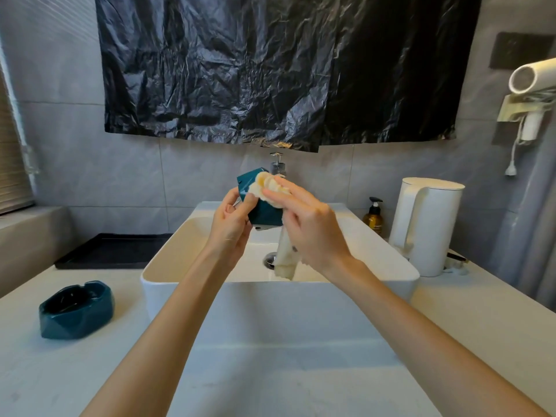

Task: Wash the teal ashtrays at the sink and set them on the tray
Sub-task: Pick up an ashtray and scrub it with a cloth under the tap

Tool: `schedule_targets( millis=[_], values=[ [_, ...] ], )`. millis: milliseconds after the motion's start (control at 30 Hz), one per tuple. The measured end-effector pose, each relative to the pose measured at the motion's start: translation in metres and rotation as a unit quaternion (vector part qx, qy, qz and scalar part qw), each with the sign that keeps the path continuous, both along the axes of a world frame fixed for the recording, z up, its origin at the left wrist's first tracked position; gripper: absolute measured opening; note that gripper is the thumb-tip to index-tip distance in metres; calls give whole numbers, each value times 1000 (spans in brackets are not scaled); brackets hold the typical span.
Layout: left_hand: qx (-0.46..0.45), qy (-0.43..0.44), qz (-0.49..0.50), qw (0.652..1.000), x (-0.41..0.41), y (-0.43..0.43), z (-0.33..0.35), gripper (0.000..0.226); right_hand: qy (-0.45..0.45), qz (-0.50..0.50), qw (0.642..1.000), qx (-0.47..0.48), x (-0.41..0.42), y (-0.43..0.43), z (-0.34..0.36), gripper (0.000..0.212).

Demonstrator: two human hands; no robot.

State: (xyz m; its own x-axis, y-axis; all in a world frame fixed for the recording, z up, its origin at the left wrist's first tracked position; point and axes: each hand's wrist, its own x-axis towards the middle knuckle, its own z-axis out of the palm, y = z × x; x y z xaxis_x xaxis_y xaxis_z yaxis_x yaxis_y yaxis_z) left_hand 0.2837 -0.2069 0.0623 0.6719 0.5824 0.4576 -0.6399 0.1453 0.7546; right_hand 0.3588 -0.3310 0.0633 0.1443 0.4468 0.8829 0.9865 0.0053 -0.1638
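One ashtray (264,210) gripped by the left hand (230,227) is being wiped with a cloth (270,188) pinched by the right hand (313,230); the second ashtray (76,310) is being left waiting at the counter (270,371) left edge.

No text, brand, number or sign can be read anywhere in the frame. The only print is on the amber pump bottle (373,219), right of centre and just left of the white kettle (427,224). It carries a faint pale label on its front, but the lettering is too small and blurred to make out.
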Motion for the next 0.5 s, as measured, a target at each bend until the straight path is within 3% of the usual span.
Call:
schedule_targets(
  millis=[100,233,367,500],
  values=[
    [33,31,-9,999,4,-19,6,24,-20,-36,997,61,8,-42,10,31],
    [102,61,-20,993,9,-45,10,28,14,-168,983,77,31,-102,9,33],
    [190,110,-44,975,15,-73,8,34,80,-347,934,-37,59,-157,-9,34],
    [224,141,-78,961,22,-102,2,25,165,-439,852,-232,83,-199,-50,46]
  ],
)
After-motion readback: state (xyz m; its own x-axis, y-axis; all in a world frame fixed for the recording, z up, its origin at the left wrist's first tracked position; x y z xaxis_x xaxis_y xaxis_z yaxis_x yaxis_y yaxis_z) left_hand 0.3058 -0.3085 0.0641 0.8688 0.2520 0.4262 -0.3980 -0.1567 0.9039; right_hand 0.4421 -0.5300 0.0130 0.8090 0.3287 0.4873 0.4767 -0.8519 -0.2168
